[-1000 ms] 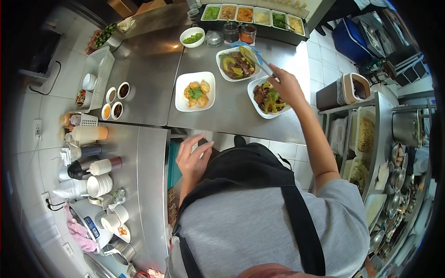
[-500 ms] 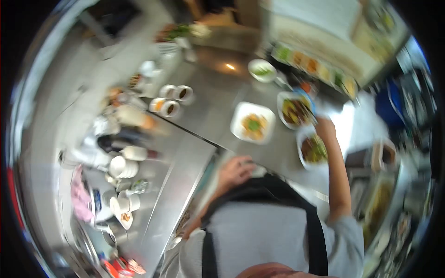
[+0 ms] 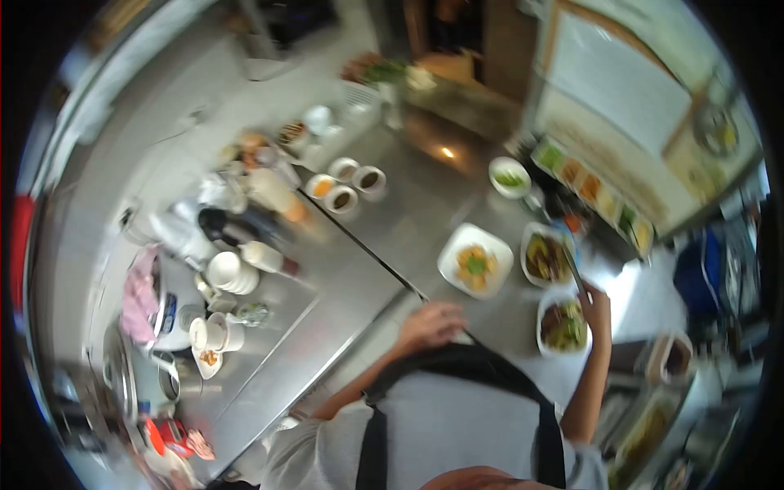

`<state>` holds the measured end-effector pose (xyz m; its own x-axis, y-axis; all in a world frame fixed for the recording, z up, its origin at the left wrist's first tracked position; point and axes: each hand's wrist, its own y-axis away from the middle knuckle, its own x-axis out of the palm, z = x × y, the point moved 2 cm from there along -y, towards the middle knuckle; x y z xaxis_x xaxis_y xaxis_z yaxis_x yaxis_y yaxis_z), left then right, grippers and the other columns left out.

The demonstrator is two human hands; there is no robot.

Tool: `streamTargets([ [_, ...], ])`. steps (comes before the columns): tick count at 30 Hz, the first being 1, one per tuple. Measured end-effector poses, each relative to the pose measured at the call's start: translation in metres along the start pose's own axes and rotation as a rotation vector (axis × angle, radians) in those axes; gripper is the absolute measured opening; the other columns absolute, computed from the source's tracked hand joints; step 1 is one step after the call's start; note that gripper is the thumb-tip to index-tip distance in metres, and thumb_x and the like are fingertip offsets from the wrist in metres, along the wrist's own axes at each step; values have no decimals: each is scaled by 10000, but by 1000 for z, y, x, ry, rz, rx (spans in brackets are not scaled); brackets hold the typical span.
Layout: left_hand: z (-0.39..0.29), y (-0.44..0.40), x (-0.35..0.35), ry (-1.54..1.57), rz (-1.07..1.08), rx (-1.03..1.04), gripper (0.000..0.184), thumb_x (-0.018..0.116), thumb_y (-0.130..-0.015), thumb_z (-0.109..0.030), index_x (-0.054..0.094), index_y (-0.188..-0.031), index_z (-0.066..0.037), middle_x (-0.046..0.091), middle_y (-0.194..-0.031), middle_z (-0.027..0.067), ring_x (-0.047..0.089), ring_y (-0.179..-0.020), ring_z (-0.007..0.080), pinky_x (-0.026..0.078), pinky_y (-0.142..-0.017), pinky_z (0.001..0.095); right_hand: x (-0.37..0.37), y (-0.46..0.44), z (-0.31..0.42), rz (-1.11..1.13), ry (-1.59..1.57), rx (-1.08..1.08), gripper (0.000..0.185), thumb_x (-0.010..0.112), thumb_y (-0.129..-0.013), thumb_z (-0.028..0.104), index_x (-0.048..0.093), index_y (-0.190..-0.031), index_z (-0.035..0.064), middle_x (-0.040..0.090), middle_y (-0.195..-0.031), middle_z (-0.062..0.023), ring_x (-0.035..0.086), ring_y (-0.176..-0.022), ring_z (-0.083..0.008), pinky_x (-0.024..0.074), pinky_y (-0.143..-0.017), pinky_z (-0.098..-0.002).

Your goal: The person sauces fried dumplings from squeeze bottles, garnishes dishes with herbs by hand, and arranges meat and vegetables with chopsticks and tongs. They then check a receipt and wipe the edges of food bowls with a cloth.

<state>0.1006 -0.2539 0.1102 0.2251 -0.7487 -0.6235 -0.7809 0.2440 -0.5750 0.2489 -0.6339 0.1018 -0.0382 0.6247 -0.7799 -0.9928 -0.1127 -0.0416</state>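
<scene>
My right hand (image 3: 594,306) is closed around what look like slim metal tongs (image 3: 575,269), their far end over a white square bowl of dark meat and greens (image 3: 547,255). Just below that bowl, close to the same hand, a second white bowl (image 3: 563,325) holds brown meat and green leaves. A white square plate (image 3: 476,261) with orange-yellow pieces and a green garnish lies left of the bowls. My left hand (image 3: 434,325) rests at the front edge of the steel counter, below that plate, with fingers loosely bent and nothing visible in them.
A small bowl of greens (image 3: 510,178) stands near a row of topping containers (image 3: 592,189). Several sauce cups (image 3: 341,198) sit further left on the steel counter (image 3: 408,220). Stacked white bowls (image 3: 233,272), bottles (image 3: 265,257) and a pink cloth (image 3: 140,298) line the left wall.
The camera view has shifted, so the counter appears lower and further right. My right hand stays by the two bowls with the tongs. My left hand remains at the counter edge.
</scene>
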Motion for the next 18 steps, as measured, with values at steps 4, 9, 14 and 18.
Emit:
streamTargets([
  [4, -16, -12, 2, 51, 20, -95, 177, 765, -722, -83, 719, -878, -153, 655, -1004, 42, 640, -831, 198, 531, -667, 299, 0, 11, 7, 68, -293, 111, 402, 576, -848, 136, 602, -1241, 59, 655, -817, -47, 517, -582, -91, 454, -530, -282],
  [9, -15, -9, 14, 51, 8, -120, 209, 760, -686, -37, 728, -870, -130, 664, -992, 45, 634, -828, 224, 519, -690, 314, 0, 14, 12, 211, -647, 423, 371, 578, -863, 165, 628, -1216, 62, 629, -858, -4, 500, -577, -70, 441, -493, -227],
  [14, -19, -11, 22, 62, 26, -107, 210, 760, -681, -36, 729, -867, -130, 663, -992, 44, 632, -840, 228, 517, -710, 322, 11, 18, -8, 298, -743, 470, 366, 561, -870, 149, 622, -1213, 37, 623, -866, -14, 489, -571, -81, 428, -456, -239],
  [18, -22, -11, 25, 50, 37, -116, 214, 760, -677, -37, 730, -867, -130, 664, -989, 41, 634, -841, 227, 518, -710, 321, 6, 17, -10, 274, -585, 455, 365, 560, -884, 149, 611, -1229, 40, 614, -854, -7, 484, -566, -72, 424, -446, -241],
])
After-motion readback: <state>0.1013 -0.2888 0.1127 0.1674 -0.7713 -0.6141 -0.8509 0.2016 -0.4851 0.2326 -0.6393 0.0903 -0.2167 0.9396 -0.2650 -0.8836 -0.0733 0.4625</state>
